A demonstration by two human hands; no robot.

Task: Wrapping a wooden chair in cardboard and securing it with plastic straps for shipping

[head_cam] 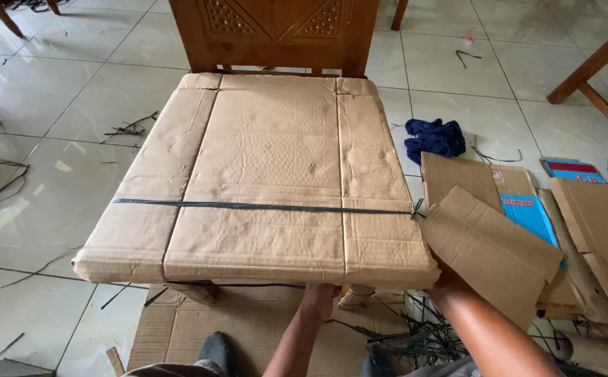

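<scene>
- Nearest, the left hand (320, 293) reaches under the front edge of the cardboard-wrapped chair seat (269, 174); its fingers are hidden, so I cannot tell whether it grips.
- The right hand (447, 276) is mostly hidden behind a loose cardboard piece (489, 251) at the seat's front right corner; its grip cannot be told.
- A black strap (262, 206) crosses the wrapped seat from side to side.
- Flat cardboard (248, 324) lies on the tiled floor (60, 105) beneath.
- To the right, a blue cloth (434, 138) lies on the floor.
- Farthest, the carved wooden chair back (276, 31) rises behind the seat.

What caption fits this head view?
Both hands, left and right, reach under a chair seat wrapped in strapped cardboard.
</scene>
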